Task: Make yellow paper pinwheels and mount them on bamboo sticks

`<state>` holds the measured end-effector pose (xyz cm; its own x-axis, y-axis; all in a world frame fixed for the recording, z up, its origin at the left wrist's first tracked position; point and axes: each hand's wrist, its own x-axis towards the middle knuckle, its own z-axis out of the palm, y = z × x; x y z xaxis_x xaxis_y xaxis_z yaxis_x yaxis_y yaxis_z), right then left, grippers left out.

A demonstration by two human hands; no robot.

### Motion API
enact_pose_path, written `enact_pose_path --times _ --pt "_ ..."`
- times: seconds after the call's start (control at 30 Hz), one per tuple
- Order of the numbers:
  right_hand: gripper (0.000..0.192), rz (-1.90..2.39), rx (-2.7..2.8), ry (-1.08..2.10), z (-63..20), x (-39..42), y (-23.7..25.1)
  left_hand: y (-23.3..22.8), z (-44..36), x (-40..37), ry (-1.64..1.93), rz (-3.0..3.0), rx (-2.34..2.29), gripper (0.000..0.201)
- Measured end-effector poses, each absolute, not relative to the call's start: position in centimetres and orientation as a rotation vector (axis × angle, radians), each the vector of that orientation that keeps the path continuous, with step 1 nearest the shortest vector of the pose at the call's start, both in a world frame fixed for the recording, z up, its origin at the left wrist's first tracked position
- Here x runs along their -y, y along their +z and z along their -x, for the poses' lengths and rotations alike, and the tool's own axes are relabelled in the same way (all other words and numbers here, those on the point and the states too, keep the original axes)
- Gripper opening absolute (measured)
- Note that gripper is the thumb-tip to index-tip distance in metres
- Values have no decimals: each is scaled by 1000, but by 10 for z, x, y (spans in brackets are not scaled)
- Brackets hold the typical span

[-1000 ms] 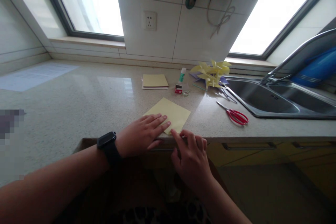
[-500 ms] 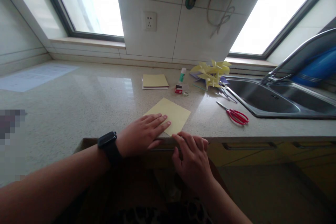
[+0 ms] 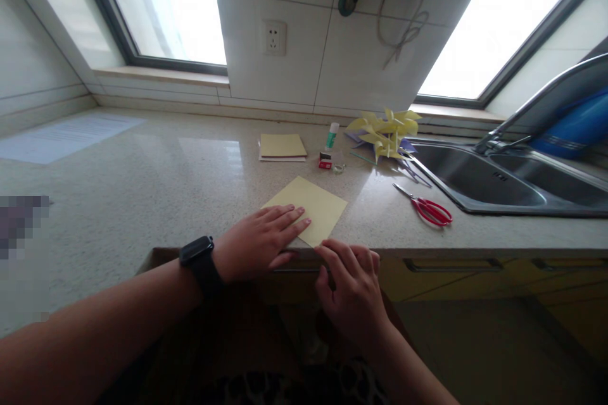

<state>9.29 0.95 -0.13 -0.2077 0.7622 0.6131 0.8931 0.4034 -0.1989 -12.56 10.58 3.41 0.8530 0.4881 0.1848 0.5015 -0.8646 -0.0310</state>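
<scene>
A square sheet of yellow paper [image 3: 319, 205] lies turned cornerwise at the counter's front edge. My left hand [image 3: 263, 237], with a black watch on its wrist, rests palm-down across the paper's left part, fingers stretched out and spread. By the paper's near corner is my right hand [image 3: 354, 278]; its index fingertip touches that corner or the counter edge beside it. The right fingers are bent and the thumb stands apart below the edge, with no grip on the paper visible. Part of the paper's left side is hidden under my left hand.
Behind the paper lie a stack of paper [image 3: 283, 146], a glue stick [image 3: 332, 135], a small red box [image 3: 325, 161] and a tape roll [image 3: 339, 168]. Yellow pinwheels [image 3: 389, 130] sit beside the sink [image 3: 475, 207]. Red-handled scissors [image 3: 430, 210] lie right; printed sheets [image 3: 66, 138] lie far left.
The view has shifted very slightly. Both hands and the paper keep nearly the same positions relative to each other.
</scene>
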Motion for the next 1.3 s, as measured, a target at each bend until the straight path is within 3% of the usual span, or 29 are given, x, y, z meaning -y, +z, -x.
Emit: enact_pose_path --times 0.63,1.3 --pt "38 1363 1997 -274 -96 -9 -7 34 125 -106 -248 2942 806 66" --pt "34 1422 2015 -256 -93 -13 -3 34 125 -107 -253 2989 760 66"
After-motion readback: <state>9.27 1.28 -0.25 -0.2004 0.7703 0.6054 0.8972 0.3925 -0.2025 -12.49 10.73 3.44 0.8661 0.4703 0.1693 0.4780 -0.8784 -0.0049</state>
